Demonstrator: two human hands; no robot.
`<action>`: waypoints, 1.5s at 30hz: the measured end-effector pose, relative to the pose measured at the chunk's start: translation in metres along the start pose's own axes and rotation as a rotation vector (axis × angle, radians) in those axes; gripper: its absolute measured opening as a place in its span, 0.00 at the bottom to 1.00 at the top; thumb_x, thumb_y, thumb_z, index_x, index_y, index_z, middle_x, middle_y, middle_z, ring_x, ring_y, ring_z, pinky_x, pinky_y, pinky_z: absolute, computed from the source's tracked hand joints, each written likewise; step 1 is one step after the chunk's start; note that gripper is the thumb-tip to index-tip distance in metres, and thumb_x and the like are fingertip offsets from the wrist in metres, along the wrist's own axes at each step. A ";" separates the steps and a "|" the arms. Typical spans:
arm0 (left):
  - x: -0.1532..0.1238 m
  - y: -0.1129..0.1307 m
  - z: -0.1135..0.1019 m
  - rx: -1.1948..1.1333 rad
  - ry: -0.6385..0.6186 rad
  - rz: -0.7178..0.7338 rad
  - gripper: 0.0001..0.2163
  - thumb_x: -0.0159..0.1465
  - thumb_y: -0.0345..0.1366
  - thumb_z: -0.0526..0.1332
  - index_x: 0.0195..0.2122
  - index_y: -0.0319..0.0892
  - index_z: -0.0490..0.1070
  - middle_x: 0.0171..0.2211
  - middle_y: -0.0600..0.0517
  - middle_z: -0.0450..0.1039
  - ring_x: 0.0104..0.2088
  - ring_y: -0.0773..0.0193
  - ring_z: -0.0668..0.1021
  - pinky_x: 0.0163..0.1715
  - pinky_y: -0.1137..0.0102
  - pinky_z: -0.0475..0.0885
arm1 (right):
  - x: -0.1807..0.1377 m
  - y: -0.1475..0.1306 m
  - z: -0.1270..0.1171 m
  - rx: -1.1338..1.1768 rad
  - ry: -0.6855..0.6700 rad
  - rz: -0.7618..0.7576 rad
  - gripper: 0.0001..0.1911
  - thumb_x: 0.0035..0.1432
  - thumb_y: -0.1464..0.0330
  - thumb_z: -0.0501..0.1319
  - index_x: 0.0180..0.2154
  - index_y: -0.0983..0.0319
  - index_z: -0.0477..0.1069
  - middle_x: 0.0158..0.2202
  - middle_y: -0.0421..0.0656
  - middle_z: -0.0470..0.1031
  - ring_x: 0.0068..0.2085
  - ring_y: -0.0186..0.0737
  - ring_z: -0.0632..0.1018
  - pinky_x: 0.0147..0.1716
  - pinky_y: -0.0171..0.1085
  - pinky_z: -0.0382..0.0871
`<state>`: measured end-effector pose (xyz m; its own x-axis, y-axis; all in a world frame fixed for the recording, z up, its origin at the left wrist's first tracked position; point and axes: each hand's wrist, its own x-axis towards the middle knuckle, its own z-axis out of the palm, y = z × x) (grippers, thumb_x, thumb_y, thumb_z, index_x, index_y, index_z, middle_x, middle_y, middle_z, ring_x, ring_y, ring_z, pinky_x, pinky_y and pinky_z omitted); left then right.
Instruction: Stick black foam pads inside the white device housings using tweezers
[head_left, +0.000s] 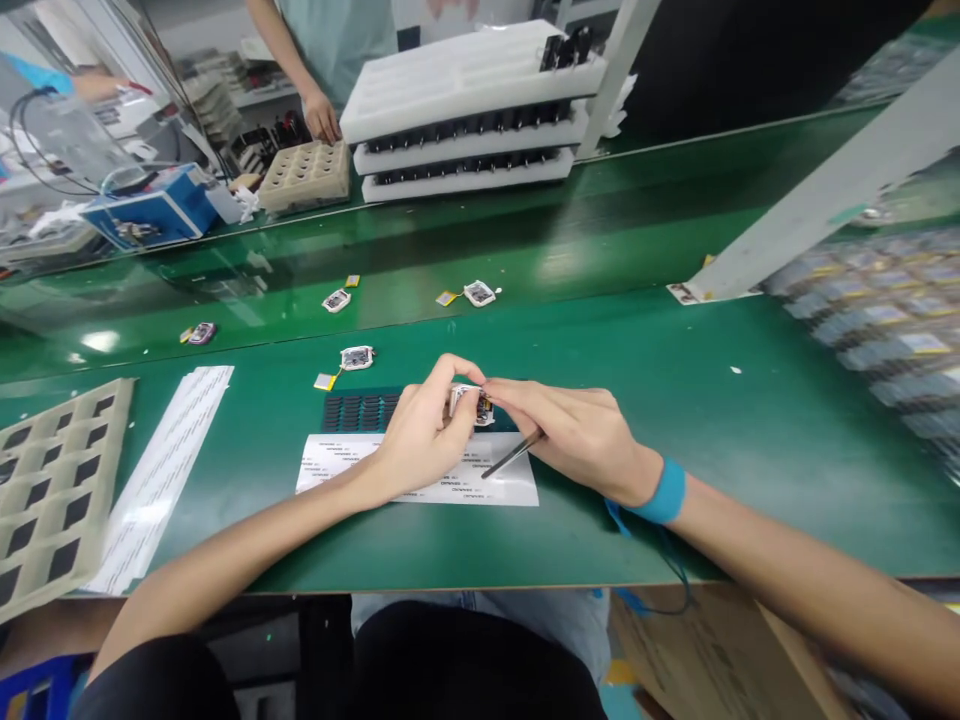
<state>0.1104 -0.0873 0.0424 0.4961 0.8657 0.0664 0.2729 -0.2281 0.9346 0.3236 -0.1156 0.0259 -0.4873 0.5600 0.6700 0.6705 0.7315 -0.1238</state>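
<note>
Two hands meet over one small white case (485, 411), held near the far edge of the printed sheet (330, 470), in front of me. My left hand (427, 435) pinches it narrowly between thumb and fingers, the inner parts partly showing. My right hand (574, 440) has its fingertips drawn together at the case's right edge, with a thin metal tool (511, 456) gripped below them, slanting down over the sheet. Whether those fingertips also hold some tiny part, I cannot tell. To do this well, I judge that my left pinch should be steady but light, on the rim and off the inner parts, so nothing bends. My right fingers want small, gentle presses, and the tool's tip should point clear of the case, lest it scratch something inside
</note>
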 end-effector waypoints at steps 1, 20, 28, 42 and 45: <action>-0.001 0.001 0.001 0.003 0.004 0.013 0.07 0.74 0.37 0.54 0.49 0.43 0.67 0.21 0.60 0.69 0.20 0.68 0.74 0.22 0.73 0.62 | -0.002 0.000 0.000 0.007 0.005 0.002 0.17 0.75 0.79 0.59 0.59 0.60 0.73 0.51 0.43 0.84 0.45 0.40 0.87 0.42 0.32 0.84; -0.005 -0.009 0.003 0.044 0.123 0.340 0.04 0.71 0.29 0.59 0.40 0.44 0.64 0.24 0.61 0.67 0.18 0.76 0.63 0.19 0.78 0.59 | 0.008 -0.008 -0.004 0.291 0.031 0.152 0.14 0.78 0.75 0.58 0.55 0.61 0.79 0.49 0.43 0.85 0.39 0.37 0.86 0.36 0.31 0.80; -0.007 -0.002 0.002 0.041 0.076 0.300 0.02 0.72 0.30 0.58 0.43 0.44 0.64 0.25 0.60 0.69 0.19 0.74 0.69 0.22 0.77 0.62 | 0.027 -0.009 -0.010 0.906 -0.153 0.692 0.23 0.72 0.49 0.67 0.36 0.63 0.81 0.23 0.36 0.70 0.23 0.31 0.63 0.21 0.33 0.56; -0.006 0.008 -0.004 -0.064 -0.034 0.084 0.04 0.74 0.38 0.56 0.45 0.45 0.62 0.25 0.58 0.73 0.24 0.68 0.81 0.21 0.77 0.66 | 0.024 -0.008 -0.005 1.079 -0.166 0.810 0.24 0.69 0.47 0.68 0.35 0.62 0.79 0.22 0.35 0.64 0.23 0.31 0.62 0.23 0.34 0.56; -0.006 0.008 -0.003 -0.090 -0.040 0.051 0.05 0.74 0.38 0.57 0.45 0.45 0.61 0.25 0.59 0.74 0.24 0.68 0.80 0.22 0.77 0.68 | 0.025 -0.009 -0.004 1.078 -0.166 0.814 0.24 0.69 0.47 0.68 0.35 0.62 0.79 0.23 0.35 0.65 0.25 0.32 0.64 0.24 0.34 0.58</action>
<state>0.1075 -0.0932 0.0507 0.5407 0.8349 0.1025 0.1724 -0.2292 0.9580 0.3080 -0.1095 0.0464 -0.2794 0.9590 0.0470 0.0686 0.0688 -0.9953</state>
